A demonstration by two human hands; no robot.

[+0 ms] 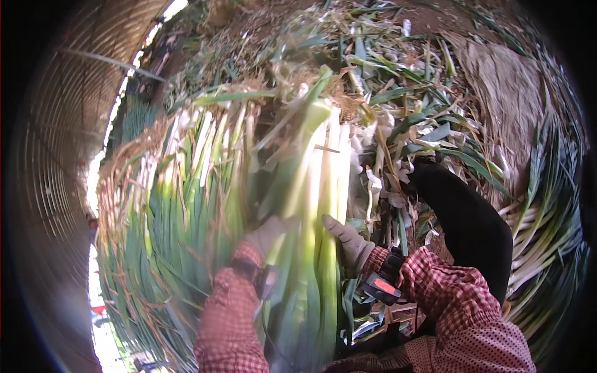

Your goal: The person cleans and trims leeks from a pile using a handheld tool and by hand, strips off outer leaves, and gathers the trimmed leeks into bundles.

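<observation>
In front of me lies a bunch of long green onions (pixel 326 180), pale stalks pointing away and green leaves toward me. My left hand (pixel 268 236), in a pale glove, is against the bunch's left side; motion smears its fingers. A blurred broad leaf (pixel 314 121) slants across the far end of the stalks. On the right side, my gloved right hand (pixel 349 242) touches the stalks with an outstretched digit, its other fingers hidden. A wide row of green onions (pixel 193 180) with brown roots lies left of the bunch.
Loose leaves and peelings (pixel 404 105) litter the ground beyond and to the right. A dark-clothed leg (pixel 466 217) bends at my right, near another heap of green onions (pixel 535 248). A brown sheet (pixel 504 93) covers ground at far right. A curved ribbed wall (pixel 62 143) rises at left.
</observation>
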